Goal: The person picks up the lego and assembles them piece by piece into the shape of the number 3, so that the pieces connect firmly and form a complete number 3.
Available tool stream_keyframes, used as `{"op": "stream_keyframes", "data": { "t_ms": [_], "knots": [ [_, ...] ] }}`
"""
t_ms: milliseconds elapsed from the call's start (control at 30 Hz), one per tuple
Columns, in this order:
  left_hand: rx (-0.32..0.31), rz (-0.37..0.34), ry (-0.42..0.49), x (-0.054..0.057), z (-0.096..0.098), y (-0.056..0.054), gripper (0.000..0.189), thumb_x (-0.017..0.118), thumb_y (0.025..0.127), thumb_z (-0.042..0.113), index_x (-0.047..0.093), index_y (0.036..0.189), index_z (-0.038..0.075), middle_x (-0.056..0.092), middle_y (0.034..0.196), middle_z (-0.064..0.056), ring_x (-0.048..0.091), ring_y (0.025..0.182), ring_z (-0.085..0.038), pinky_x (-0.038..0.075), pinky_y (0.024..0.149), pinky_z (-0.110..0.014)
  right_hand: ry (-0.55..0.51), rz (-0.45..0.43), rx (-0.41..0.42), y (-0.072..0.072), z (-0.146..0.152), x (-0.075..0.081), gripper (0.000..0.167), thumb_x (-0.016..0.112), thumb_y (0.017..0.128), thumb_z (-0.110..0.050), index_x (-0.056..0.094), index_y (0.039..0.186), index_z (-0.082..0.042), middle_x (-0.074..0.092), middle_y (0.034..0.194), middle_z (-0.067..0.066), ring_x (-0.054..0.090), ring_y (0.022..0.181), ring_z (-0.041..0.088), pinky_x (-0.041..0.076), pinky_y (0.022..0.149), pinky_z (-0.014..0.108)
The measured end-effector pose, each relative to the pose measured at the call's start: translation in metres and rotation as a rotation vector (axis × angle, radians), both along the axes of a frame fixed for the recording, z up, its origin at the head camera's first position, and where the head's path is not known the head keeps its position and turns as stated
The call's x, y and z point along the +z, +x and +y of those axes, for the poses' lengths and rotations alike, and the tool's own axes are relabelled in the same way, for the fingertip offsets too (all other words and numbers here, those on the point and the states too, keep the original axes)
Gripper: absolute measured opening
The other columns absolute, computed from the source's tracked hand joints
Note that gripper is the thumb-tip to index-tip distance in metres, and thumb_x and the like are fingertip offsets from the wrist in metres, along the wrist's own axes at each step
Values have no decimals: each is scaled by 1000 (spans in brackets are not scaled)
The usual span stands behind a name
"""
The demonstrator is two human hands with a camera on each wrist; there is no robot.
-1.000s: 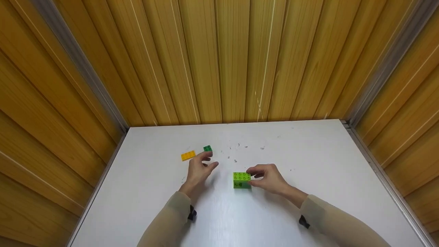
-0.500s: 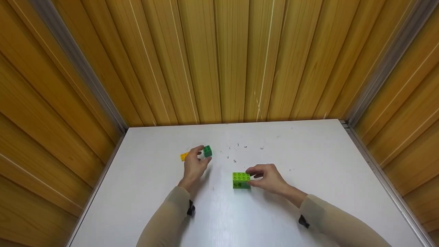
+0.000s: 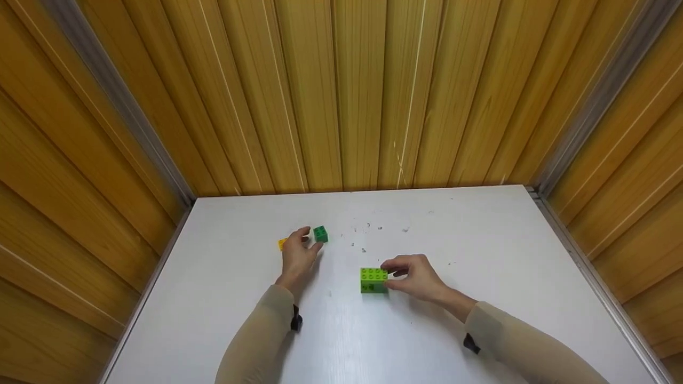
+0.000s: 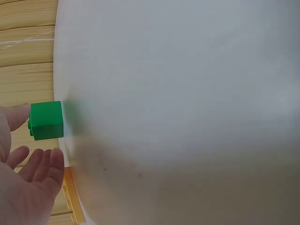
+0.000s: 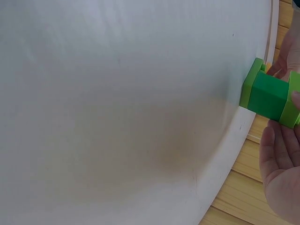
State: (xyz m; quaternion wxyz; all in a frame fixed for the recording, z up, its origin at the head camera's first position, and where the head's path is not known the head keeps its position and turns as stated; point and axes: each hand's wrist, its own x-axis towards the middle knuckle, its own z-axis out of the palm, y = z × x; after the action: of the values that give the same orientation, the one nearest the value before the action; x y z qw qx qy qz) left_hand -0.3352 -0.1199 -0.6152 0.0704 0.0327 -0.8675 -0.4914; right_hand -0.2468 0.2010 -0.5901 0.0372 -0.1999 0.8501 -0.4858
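A small dark green building brick with studs on top sits on the white table. My left hand is just left of it, thumb and fingers spread apart. The left wrist view has the thumb close by the green brick, while the other fingers stay clear of it. Nearer me stands a stack of building bricks. Its light green top and bottom layers sandwich a dark green middle, seen in the right wrist view. My right hand pinches the stack's right end between thumb and fingers.
A flat yellow-orange brick lies beyond my left hand, which mostly covers it. Small dark marks dot the white table. Wood-patterned walls enclose its back and sides.
My left hand has shifted left, uncovering the front of the small green brick and hiding most of the yellow one. The right hand and the stack have stayed put.
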Motion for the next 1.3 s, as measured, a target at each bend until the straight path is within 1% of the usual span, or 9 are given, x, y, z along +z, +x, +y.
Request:
{"op": "stream_keyframes", "data": {
  "t_ms": [233, 400, 500, 633, 767, 900, 1000, 1167, 1300],
  "knots": [
    [22, -53, 18, 0, 2, -5, 55, 83, 102, 16, 66, 153, 7, 72, 150, -16, 70, 138, -34, 56, 124, -48, 10, -12, -3, -1, 0, 0, 34, 91, 91, -11, 85, 124, -9, 86, 122, 11, 81, 113, 30, 69, 98, 41],
    [15, -88, 26, 1, 5, -9, 55, 82, 103, 17, 65, 154, 8, 71, 150, -15, 69, 140, -33, 53, 127, -49, 21, -1, -2, 0, 0, 2, 34, 91, 91, -11, 85, 125, -9, 86, 121, 10, 81, 112, 27, 69, 96, 37],
    [10, -104, 30, 1, 6, -11, 56, 81, 104, 18, 63, 156, 9, 70, 151, -13, 67, 141, -31, 51, 129, -50, 29, -3, -7, 0, 0, 3, 35, 91, 91, -11, 85, 125, -10, 86, 121, 7, 81, 111, 22, 68, 95, 33],
    [7, -96, 33, -1, 8, -12, 55, 80, 104, 14, 63, 156, 7, 70, 150, -15, 68, 140, -33, 52, 127, -49, 26, -10, -9, 0, 0, 3, 34, 91, 91, -11, 85, 124, -10, 86, 120, 6, 81, 111, 21, 68, 95, 30],
    [2, -99, 28, -2, 8, -14, 54, 78, 105, 11, 62, 157, 5, 71, 150, -17, 69, 142, -34, 54, 125, -49, 18, -10, -6, 0, -1, 2, 32, 91, 91, -9, 85, 123, -8, 86, 119, 9, 81, 112, 27, 68, 95, 33],
    [8, -127, 20, -3, 8, -14, 53, 76, 107, 13, 62, 158, 9, 70, 154, -13, 67, 146, -33, 52, 128, -49, 21, -10, -8, 1, -2, 3, 32, 91, 91, -9, 85, 122, -9, 86, 119, 10, 81, 111, 27, 69, 94, 34],
    [14, -139, 22, -3, 8, -14, 51, 75, 108, 14, 63, 157, 10, 70, 154, -12, 66, 147, -32, 51, 128, -49, 21, -9, -5, 0, -2, 3, 32, 91, 91, -9, 86, 122, -9, 86, 119, 10, 81, 110, 26, 68, 94, 33],
    [20, -143, 17, -2, 9, -14, 45, 76, 107, 16, 67, 151, 12, 72, 148, -11, 68, 140, -31, 53, 126, -49, 20, -8, 0, 0, -1, 3, 32, 91, 91, -10, 86, 122, -8, 86, 119, 10, 81, 109, 25, 67, 94, 30],
    [24, -152, 20, -2, 9, -14, 43, 77, 106, 17, 68, 148, 13, 73, 146, -10, 68, 137, -31, 54, 126, -49, 24, -8, 0, -1, -1, 3, 32, 91, 91, -11, 86, 122, -9, 86, 119, 10, 81, 110, 25, 68, 95, 33]
  ]
}}
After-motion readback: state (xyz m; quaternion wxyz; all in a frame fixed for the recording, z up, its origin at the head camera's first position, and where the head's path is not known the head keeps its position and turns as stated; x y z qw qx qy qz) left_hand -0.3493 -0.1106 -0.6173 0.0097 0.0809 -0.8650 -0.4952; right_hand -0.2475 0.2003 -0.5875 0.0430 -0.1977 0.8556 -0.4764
